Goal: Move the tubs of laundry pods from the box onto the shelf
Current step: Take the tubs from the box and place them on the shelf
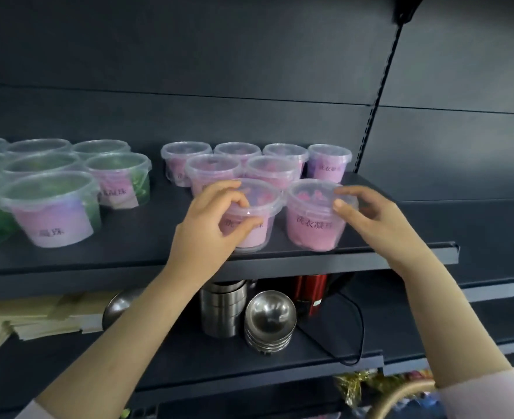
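Dark metal shelf (370,256), front row. Left tub (263,196) and right tub (310,225): upright, lidded, pink pods inside, standing on shelf just beside each other, ahead of rear tubs (269,169).

Left hand (210,225): at 9 o'clock of left tub, forearm rising from 7 o'clock, fingers (236,202) curled round rim, thumb on wall.

Right hand (367,219): at 3 o'clock of right tub, wrist bent, fingers (340,204) pinching rim.

Each hand nearest own tub; tub axes vertical.

Judged: set-down stage, release and withdrawal toward 6 o'clock next.

Green tubs (122,173) at 9 o'clock, well apart. Box out of view. Bowls (269,316) below.
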Demonstrator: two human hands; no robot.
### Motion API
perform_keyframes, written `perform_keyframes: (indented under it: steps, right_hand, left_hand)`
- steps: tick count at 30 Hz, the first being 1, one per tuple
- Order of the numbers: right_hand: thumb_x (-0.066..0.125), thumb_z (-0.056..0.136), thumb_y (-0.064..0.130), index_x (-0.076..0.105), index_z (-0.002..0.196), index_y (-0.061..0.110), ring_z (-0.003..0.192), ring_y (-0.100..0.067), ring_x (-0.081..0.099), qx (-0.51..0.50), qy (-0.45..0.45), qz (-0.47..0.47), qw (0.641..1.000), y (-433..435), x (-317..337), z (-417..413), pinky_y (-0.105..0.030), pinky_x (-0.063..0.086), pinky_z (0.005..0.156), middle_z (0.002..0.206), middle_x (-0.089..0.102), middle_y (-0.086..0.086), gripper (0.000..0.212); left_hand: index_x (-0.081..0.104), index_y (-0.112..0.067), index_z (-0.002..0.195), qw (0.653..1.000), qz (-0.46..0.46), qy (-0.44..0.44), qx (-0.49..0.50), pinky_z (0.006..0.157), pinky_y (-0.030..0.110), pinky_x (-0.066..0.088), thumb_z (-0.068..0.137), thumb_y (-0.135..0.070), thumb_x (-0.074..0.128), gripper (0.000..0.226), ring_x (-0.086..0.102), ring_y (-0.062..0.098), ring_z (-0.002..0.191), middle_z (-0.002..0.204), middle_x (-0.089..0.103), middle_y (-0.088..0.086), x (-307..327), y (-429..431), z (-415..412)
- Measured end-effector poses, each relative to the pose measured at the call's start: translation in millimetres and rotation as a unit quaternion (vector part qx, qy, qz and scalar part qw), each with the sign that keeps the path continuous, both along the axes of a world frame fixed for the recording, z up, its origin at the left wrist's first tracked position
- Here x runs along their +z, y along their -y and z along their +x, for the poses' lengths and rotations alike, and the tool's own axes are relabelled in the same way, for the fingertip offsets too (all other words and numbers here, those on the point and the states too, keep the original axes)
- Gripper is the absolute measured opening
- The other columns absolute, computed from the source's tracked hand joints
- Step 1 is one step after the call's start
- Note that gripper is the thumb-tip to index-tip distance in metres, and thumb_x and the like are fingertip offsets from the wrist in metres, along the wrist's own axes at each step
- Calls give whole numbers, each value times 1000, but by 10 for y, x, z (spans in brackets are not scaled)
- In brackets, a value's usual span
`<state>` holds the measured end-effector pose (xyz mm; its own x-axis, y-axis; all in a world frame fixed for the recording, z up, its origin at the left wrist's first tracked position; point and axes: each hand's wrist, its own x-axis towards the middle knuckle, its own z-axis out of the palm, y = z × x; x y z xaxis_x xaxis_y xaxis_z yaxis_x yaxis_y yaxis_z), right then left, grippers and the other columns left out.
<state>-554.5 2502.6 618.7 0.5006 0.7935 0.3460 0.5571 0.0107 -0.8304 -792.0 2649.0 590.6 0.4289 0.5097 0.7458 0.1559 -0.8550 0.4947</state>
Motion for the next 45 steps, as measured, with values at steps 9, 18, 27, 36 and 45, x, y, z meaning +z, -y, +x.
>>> perform_keyframes:
  steps: [9, 18, 27, 36, 45]
  right_hand:
    - [61, 92, 40, 65, 122, 23, 106, -14, 62, -52, -5, 25, 998, -513, -88, 752, -26, 49, 87, 123, 63, 3, 35]
    - [58, 94, 40, 57, 130, 22, 92, 0, 62, -48, -58, 40, 996, -924, -178, 1032, -11, 48, 72, 116, 63, 5, 40]
    - [62, 86, 45, 64, 115, 40, 111, -15, 62, -18, -114, 33, 993, -1041, -164, 1178, -45, 53, 96, 125, 61, 7, 30]
    - [54, 98, 33, 59, 130, 31, 126, -3, 51, 42, 12, 110, 993, -508, -65, 825, -25, 41, 106, 133, 59, 14, 32]
    - [66, 85, 27, 73, 104, 19, 124, -11, 56, 86, 62, 90, 990, 232, -96, 943, -40, 42, 108, 121, 66, 9, 22]
  left_hand:
    - [51, -21, 125, 997, -42, 17, -60, 111, 50, 34, 83, -57, 62, 56, 30, 16, 142, 149, 35, -4, -146, -112, 251]
    - [54, -38, 118, 979, -180, 38, -91, 99, 29, 47, 80, -52, 65, 42, 49, 6, 127, 130, 50, -21, -143, -179, 220]
    - [59, -35, 115, 967, -222, 50, -110, 91, 12, 45, 78, -44, 68, 39, 50, 2, 125, 135, 50, -14, -85, -111, 225]
    - [53, -26, 117, 960, -238, 72, -128, 89, 19, 51, 73, -45, 77, 53, 50, 2, 124, 131, 54, -12, -58, -51, 451]
    - [58, -23, 115, 986, -76, -68, -133, 92, 11, 43, 84, -51, 60, 41, 52, -3, 113, 123, 52, -14, 109, 78, 1450]
